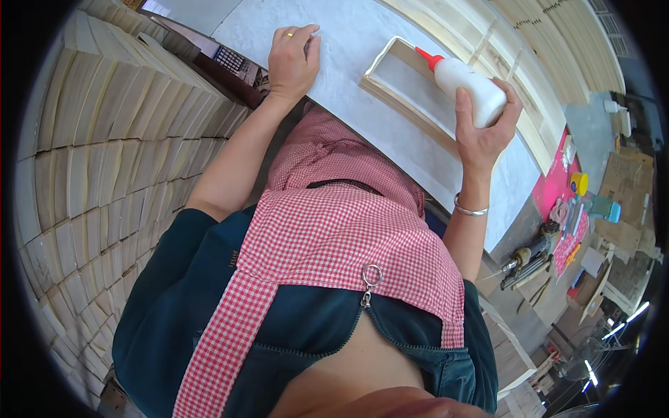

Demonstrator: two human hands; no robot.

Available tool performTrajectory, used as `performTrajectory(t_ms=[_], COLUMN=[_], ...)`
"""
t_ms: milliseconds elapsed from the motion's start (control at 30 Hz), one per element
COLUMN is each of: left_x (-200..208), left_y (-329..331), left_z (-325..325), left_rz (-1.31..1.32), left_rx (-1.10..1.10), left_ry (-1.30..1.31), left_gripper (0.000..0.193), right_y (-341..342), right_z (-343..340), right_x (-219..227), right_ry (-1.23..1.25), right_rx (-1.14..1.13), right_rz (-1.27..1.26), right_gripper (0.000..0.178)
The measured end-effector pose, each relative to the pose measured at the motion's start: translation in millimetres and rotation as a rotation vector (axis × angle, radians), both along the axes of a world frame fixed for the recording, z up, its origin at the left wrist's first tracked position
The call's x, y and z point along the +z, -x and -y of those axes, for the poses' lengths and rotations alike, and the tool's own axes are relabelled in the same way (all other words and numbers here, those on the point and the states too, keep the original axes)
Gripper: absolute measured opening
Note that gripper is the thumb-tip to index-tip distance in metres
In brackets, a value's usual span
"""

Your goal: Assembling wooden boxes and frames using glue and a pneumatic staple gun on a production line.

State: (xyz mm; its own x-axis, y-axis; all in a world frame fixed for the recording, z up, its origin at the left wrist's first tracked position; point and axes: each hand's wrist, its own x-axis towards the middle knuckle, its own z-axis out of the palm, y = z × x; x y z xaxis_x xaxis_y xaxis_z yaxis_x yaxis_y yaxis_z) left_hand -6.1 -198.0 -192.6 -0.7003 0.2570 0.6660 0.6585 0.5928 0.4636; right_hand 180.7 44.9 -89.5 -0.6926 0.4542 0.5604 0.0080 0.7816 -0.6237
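Note:
My right hand (488, 129) is wrapped round a white squeeze bottle (468, 87) with a red pointed nozzle. The bottle is tilted, its nozzle towards the upper left, over a narrow wooden frame (404, 102). That frame lies on the pale marbled tabletop (341, 70), and its right part is hidden behind my hand and the bottle. At the left, near the table's edge, my left hand (294, 61) rests with its fingers curled in and the thumb close to them. Whatever may be inside those fingers is hidden.
Tall stacks of pale wooden pieces (104, 104) fill the left side. More long wooden pieces (536, 90) lie along the table's far side. At the right are a pink surface (554, 171), a yellow round container (578, 183), a turquoise container (605, 208) and cardboard (624, 188).

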Motion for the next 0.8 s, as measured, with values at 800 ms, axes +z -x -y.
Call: performTrajectory(t_ms=[800], left_x=[-4.0], left_y=[2.0], left_z=[2.4], left_rz=[0.066], left_rx=[-0.011], left_ry=[0.035], left_gripper=[0.024], right_y=[-119.7], right_z=[-51.9], right_x=[-3.6], right_ry=[-0.17], right_rx=[-0.341], right_rz=[-0.035], right_gripper=[0.053])
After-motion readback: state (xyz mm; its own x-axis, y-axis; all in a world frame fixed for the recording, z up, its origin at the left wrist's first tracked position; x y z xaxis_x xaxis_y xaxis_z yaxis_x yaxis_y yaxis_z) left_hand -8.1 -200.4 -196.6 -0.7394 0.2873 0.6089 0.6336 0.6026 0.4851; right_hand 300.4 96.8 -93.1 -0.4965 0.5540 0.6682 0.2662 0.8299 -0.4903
